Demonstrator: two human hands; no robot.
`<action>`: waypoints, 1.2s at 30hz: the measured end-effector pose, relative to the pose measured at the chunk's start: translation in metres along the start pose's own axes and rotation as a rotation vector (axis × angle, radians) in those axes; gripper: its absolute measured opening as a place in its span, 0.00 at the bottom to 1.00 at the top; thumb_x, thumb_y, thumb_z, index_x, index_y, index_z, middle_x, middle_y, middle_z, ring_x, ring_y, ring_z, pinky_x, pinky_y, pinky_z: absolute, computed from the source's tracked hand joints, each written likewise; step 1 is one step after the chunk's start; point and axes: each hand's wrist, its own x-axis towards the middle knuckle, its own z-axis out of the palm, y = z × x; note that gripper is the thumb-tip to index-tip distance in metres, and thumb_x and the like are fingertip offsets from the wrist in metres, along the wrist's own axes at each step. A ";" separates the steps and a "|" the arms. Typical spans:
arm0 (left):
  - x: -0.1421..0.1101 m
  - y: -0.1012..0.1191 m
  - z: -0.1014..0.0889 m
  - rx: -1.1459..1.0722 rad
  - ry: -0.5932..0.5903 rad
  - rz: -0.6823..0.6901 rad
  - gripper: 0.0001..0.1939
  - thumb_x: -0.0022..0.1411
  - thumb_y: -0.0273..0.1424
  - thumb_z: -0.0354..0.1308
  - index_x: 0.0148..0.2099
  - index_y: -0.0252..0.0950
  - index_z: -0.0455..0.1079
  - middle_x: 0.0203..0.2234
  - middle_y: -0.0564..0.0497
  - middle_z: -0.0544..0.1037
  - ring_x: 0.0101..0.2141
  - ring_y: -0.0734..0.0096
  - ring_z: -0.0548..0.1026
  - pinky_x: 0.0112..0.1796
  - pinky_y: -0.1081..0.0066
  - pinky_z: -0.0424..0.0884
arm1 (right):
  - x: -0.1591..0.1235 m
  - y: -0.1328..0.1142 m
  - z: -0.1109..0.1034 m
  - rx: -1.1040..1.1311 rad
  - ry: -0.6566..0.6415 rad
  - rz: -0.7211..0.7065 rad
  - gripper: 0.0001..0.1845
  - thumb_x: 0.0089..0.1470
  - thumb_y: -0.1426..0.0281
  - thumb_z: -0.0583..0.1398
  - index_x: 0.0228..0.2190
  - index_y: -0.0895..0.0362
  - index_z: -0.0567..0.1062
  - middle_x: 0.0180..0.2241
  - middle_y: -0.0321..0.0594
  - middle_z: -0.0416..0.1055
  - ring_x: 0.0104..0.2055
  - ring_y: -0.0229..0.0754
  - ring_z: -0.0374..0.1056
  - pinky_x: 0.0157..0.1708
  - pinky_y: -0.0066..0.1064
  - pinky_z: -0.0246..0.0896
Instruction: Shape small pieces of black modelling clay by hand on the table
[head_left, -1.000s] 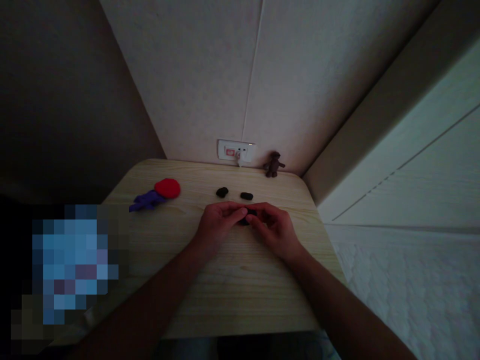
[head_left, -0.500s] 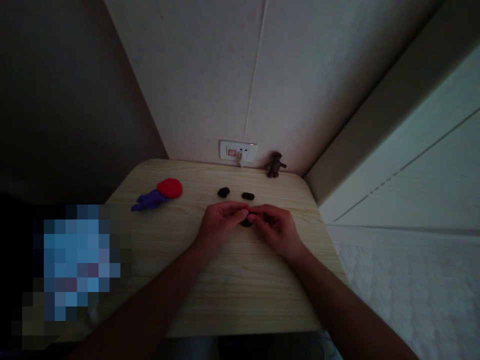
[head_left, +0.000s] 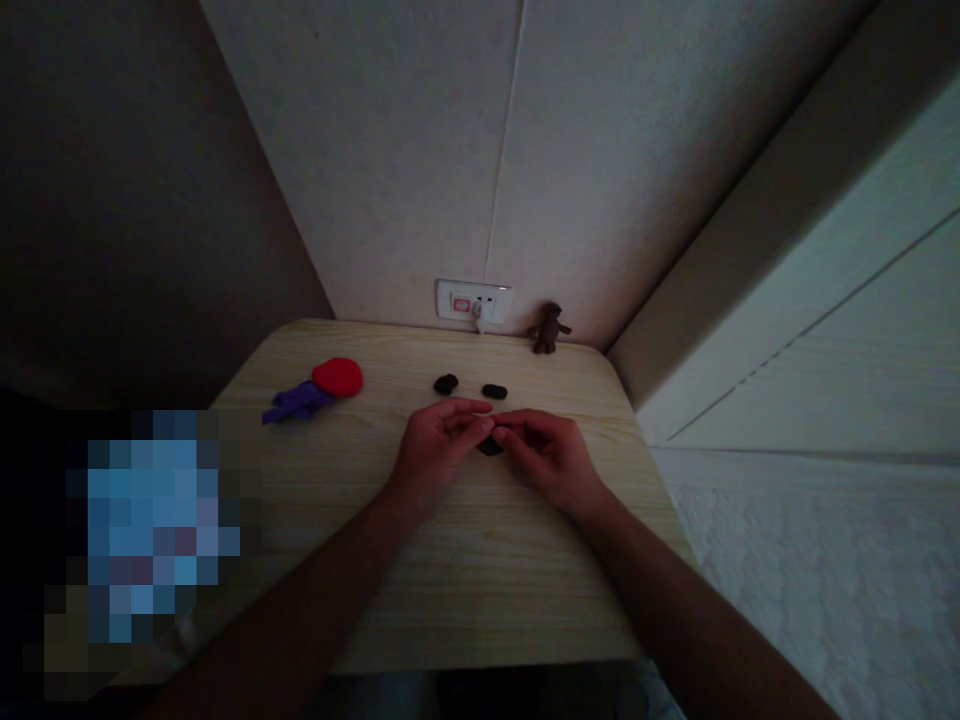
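Observation:
Close together over the middle of the wooden table [head_left: 450, 580], my left hand [head_left: 442, 445] and my right hand [head_left: 551, 455] pinch a small dark lump that looks like modelling clay [head_left: 490, 445]. Fingers cover most of its top, so its full shape is hidden. The left thumb and right fingertips meet on it, while the left index finger stretches out above. Just beyond my hands lie two more dark pieces: a knobbly lump [head_left: 446, 384] on the left and a short rounded bar [head_left: 495, 391] on the right.
A red disc [head_left: 338, 377] touches a purple shaped piece [head_left: 298, 401] at the table's left. At the back right, a small brown figure [head_left: 549, 329] stands by the wall, right of a socket [head_left: 474, 302] with a plug in it. A blurred-out patch covers the lower left.
My left index finger has lifted slightly away from the dark lump. Both hands otherwise stay at the same spot, and the view has shifted a little.

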 end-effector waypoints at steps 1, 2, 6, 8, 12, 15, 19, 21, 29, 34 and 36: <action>0.000 -0.001 0.000 -0.003 0.000 -0.003 0.16 0.51 0.34 0.73 0.42 0.34 0.80 0.33 0.47 0.85 0.35 0.67 0.82 0.39 0.69 0.74 | 0.000 0.000 0.000 -0.023 0.004 -0.014 0.12 0.59 0.62 0.66 0.42 0.54 0.83 0.32 0.41 0.82 0.30 0.38 0.75 0.29 0.28 0.70; 0.001 -0.001 0.000 -0.007 -0.002 -0.007 0.16 0.51 0.34 0.73 0.42 0.34 0.80 0.34 0.47 0.85 0.35 0.67 0.82 0.39 0.70 0.75 | 0.000 0.000 -0.001 -0.048 0.009 -0.030 0.12 0.59 0.63 0.66 0.43 0.54 0.83 0.31 0.40 0.81 0.29 0.38 0.74 0.29 0.28 0.69; 0.004 -0.002 0.001 -0.011 -0.018 -0.033 0.15 0.52 0.34 0.73 0.42 0.35 0.80 0.34 0.47 0.85 0.36 0.67 0.82 0.40 0.69 0.75 | -0.001 -0.001 -0.002 -0.112 0.046 -0.075 0.10 0.60 0.65 0.65 0.42 0.54 0.83 0.31 0.39 0.81 0.28 0.37 0.72 0.29 0.28 0.68; 0.004 -0.002 0.002 -0.005 -0.049 -0.033 0.13 0.53 0.35 0.72 0.40 0.35 0.81 0.34 0.47 0.85 0.35 0.67 0.81 0.39 0.69 0.75 | -0.002 -0.002 -0.002 -0.084 0.064 -0.079 0.10 0.60 0.65 0.65 0.42 0.54 0.83 0.33 0.41 0.82 0.31 0.38 0.74 0.32 0.29 0.70; 0.005 -0.001 0.002 0.035 -0.096 -0.016 0.10 0.56 0.38 0.69 0.35 0.35 0.81 0.29 0.48 0.84 0.31 0.70 0.79 0.35 0.70 0.74 | -0.002 -0.004 0.001 -0.008 0.089 -0.082 0.11 0.59 0.65 0.66 0.43 0.54 0.82 0.34 0.41 0.82 0.33 0.39 0.77 0.34 0.30 0.74; 0.004 0.000 0.002 0.053 -0.063 -0.007 0.10 0.56 0.37 0.69 0.34 0.35 0.81 0.27 0.49 0.83 0.30 0.70 0.78 0.34 0.71 0.72 | -0.002 -0.003 0.002 -0.004 0.102 -0.075 0.11 0.58 0.64 0.67 0.43 0.53 0.82 0.34 0.41 0.83 0.32 0.40 0.77 0.33 0.30 0.75; 0.003 0.001 0.002 0.053 -0.059 -0.019 0.10 0.55 0.37 0.69 0.33 0.35 0.81 0.27 0.49 0.83 0.29 0.70 0.77 0.34 0.71 0.72 | -0.002 -0.002 0.001 -0.039 0.075 -0.054 0.10 0.59 0.63 0.67 0.40 0.53 0.84 0.36 0.43 0.83 0.34 0.41 0.79 0.35 0.30 0.75; 0.003 0.001 0.001 0.043 -0.068 -0.033 0.10 0.55 0.37 0.70 0.33 0.35 0.81 0.27 0.49 0.83 0.29 0.71 0.77 0.33 0.71 0.72 | -0.002 -0.002 0.000 -0.036 0.078 -0.051 0.10 0.59 0.63 0.67 0.40 0.53 0.84 0.36 0.43 0.83 0.35 0.41 0.79 0.36 0.31 0.75; 0.003 0.004 0.002 0.061 -0.093 -0.021 0.08 0.56 0.36 0.68 0.34 0.36 0.81 0.27 0.49 0.82 0.29 0.69 0.76 0.33 0.70 0.71 | -0.003 0.000 0.003 0.019 0.102 -0.042 0.12 0.57 0.61 0.68 0.42 0.52 0.84 0.37 0.43 0.83 0.35 0.42 0.79 0.36 0.33 0.76; 0.001 0.004 0.000 0.058 -0.068 -0.034 0.09 0.54 0.37 0.70 0.34 0.36 0.82 0.27 0.48 0.83 0.29 0.68 0.77 0.33 0.69 0.71 | 0.000 0.000 -0.001 -0.134 0.054 -0.109 0.12 0.60 0.61 0.65 0.42 0.52 0.85 0.32 0.41 0.81 0.31 0.39 0.74 0.30 0.30 0.69; 0.001 0.003 -0.001 0.068 -0.073 -0.035 0.09 0.54 0.37 0.70 0.34 0.36 0.83 0.28 0.48 0.84 0.29 0.68 0.77 0.34 0.69 0.72 | 0.001 -0.001 -0.002 -0.175 0.041 -0.140 0.11 0.61 0.63 0.65 0.43 0.51 0.85 0.31 0.40 0.80 0.30 0.39 0.72 0.30 0.30 0.66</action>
